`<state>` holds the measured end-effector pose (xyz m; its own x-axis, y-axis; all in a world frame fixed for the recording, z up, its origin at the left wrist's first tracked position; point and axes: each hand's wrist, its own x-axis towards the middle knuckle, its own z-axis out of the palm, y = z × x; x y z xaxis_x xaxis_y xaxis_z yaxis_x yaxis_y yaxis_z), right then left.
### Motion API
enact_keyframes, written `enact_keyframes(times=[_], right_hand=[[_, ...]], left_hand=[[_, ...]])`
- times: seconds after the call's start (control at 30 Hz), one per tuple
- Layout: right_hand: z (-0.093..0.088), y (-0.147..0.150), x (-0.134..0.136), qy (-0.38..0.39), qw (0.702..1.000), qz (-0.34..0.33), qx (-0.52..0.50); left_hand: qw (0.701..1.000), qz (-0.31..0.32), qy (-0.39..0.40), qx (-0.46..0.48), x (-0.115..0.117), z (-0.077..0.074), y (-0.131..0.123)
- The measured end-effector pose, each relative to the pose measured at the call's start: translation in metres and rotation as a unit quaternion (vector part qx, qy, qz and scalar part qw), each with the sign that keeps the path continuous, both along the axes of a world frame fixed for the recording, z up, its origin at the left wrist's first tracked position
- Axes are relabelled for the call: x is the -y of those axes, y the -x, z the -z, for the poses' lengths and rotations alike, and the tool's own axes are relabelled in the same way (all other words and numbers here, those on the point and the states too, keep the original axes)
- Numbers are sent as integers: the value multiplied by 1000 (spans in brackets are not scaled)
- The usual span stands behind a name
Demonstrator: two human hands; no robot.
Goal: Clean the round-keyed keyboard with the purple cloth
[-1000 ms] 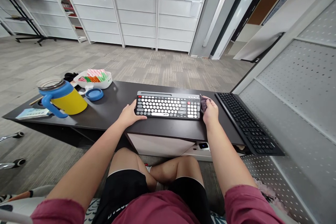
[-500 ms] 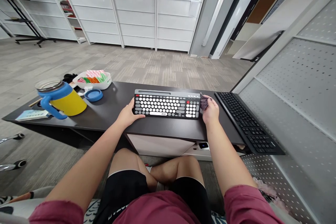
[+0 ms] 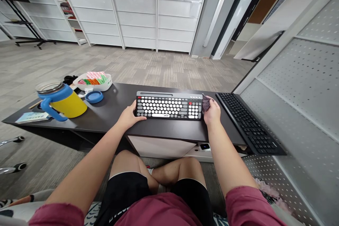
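Black-and-grey keyboard (image 3: 169, 107) sat on or just above the worktop (image 3: 169, 129); the left hand (image 3: 129, 116) gripped its left end; the right hand (image 3: 213, 113) held bunched patterned cloth (image 3: 206, 103) at its right edge; little had shifted within a second, so work stayed there.

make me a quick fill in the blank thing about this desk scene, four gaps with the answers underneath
The left hand holds one end of the pale-keyed keyboard, whose printed brand name reads ____.
The right hand holds a dark patterned cloth at that keyboard's ____ end.
The large mug has a yellow body and a ____ handle.
Counting the black keyboard, there are ____ keyboards in view.

Missing words: acer; right; blue; two.
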<state>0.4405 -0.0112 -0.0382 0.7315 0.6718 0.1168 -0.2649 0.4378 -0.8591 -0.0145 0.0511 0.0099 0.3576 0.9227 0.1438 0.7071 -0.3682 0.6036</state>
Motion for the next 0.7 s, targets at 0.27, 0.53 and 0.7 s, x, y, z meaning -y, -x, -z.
enact_keyframes(times=[0.27, 0.53, 0.7], right_hand=[[15, -9, -2, 179, 973, 33, 140], [-4, 3, 11, 359, 851, 92, 373], [-18, 15, 19, 357, 835, 138, 396]], left_hand=[[998, 49, -23, -35, -14, 13, 5], [994, 53, -16, -98, -14, 14, 3], [993, 47, -19, -103, -14, 15, 3]])
